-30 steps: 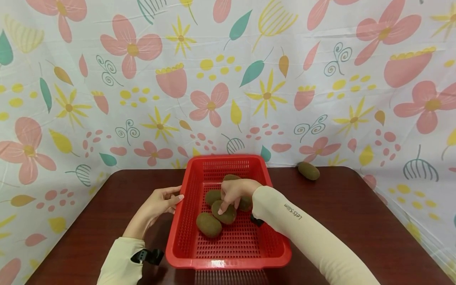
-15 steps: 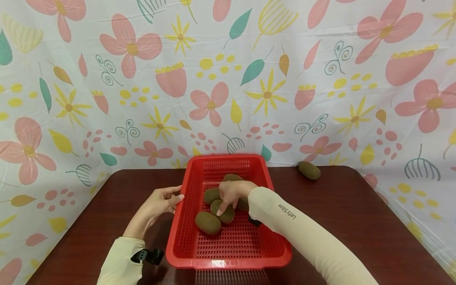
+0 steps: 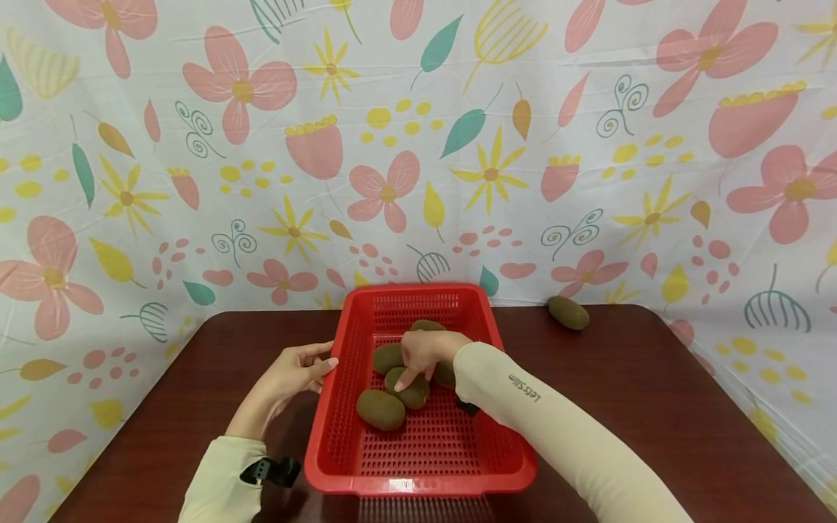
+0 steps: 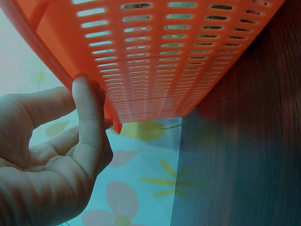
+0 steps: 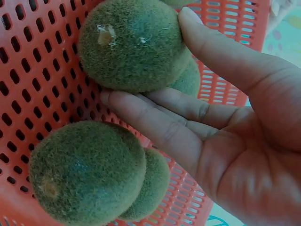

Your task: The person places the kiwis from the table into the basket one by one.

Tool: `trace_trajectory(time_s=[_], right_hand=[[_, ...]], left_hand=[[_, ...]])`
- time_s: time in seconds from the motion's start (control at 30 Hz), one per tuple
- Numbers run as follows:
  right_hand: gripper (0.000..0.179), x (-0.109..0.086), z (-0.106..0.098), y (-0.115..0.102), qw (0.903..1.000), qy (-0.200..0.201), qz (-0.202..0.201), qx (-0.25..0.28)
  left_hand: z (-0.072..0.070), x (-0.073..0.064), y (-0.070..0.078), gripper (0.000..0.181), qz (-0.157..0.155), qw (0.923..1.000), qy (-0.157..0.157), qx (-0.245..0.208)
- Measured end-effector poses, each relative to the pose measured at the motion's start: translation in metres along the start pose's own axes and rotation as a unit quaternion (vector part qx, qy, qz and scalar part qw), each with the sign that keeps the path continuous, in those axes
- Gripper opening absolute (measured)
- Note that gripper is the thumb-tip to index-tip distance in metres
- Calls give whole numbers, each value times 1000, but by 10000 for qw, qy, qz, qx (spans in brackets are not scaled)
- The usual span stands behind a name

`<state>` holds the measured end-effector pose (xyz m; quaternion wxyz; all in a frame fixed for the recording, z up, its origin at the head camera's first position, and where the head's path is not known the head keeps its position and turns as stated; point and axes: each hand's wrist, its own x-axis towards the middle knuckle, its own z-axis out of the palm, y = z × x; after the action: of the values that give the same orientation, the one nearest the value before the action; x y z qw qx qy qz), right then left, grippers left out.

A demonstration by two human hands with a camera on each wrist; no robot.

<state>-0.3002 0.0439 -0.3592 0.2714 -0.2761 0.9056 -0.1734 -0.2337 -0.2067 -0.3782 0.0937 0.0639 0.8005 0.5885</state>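
A red perforated basket (image 3: pixel 418 483) stands on the table with several brown, fuzzy kiwis inside. My left hand (image 3: pixel 297 374) pinches its left rim between thumb and fingers; the left wrist view shows the thumb (image 4: pixel 89 113) at that rim. Inside the basket, my right hand (image 3: pixel 428 351) holds a kiwi (image 5: pixel 131 44), thumb on one side and fingers on the other. Left of and nearer than this one lies another kiwi (image 3: pixel 381 410). More kiwis, such as the left one (image 3: pixel 387 358) and the far one (image 3: pixel 427 325), are partly hidden by my right hand.
One loose kiwi (image 3: pixel 569 312) lies outside the basket, at the back right of the dark wooden table (image 3: pixel 628 392). A floral cloth (image 3: pixel 418 145) hangs behind the table. Each wrist carries a black strap.
My right hand has shifted slightly left with the kiwi in its grip, and the neighbouring kiwis have moved slightly left too. My left hand keeps its place on the rim.
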Motion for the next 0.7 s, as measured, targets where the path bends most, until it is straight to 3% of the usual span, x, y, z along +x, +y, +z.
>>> trace_trajectory(time_s=[0.37, 0.53, 0.7], right_hand=[[26, -18, -22, -5, 9992, -1, -379, -127], [36, -31, -40, -5, 9987, 36, -493, -111], [39, -46, -58, 0, 9962, 374, -779, -112]], left_hand=[[0, 0, 1, 52, -48, 10000, 52, 26], [-1, 0, 0, 53, -60, 10000, 24, 31], [0, 1, 0, 52, -67, 10000, -4, 30]])
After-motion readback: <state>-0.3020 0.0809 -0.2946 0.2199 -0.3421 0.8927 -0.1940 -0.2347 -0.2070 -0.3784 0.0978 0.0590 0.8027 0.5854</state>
